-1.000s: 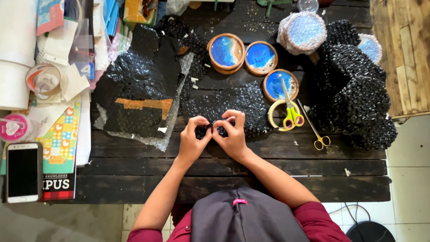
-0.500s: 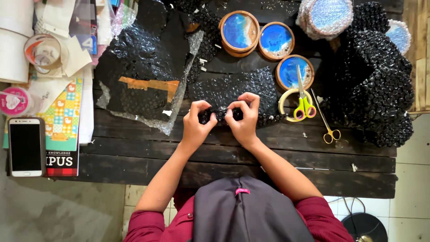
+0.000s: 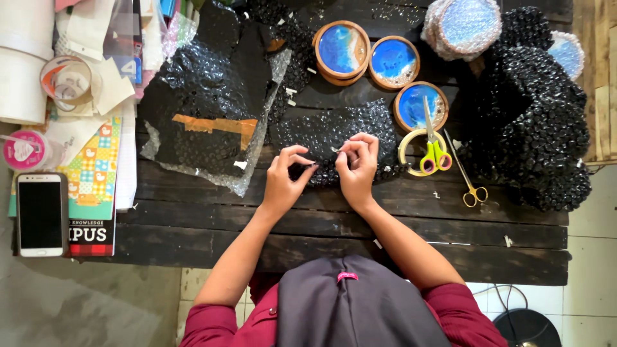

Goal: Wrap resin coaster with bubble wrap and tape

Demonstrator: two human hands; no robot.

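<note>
While both pinch black bubble-wrap bundle (image 3: 334, 138): left hand (image 3: 286, 180); right hand (image 3: 357, 167).

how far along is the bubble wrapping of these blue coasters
Done: a stack of clear-wrapped rounds and black-wrapped bundles sit at the right. In hand: both hands, left hand and right hand, work a black bubble wrap piece. Left: three bare blue coasters.

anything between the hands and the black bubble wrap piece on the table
Nothing visible. Both the left hand and right hand are already at the black bubble wrap piece, fingertips pinching its near edge. The roll of tape and green-handled scissors lie off to the right.
</note>
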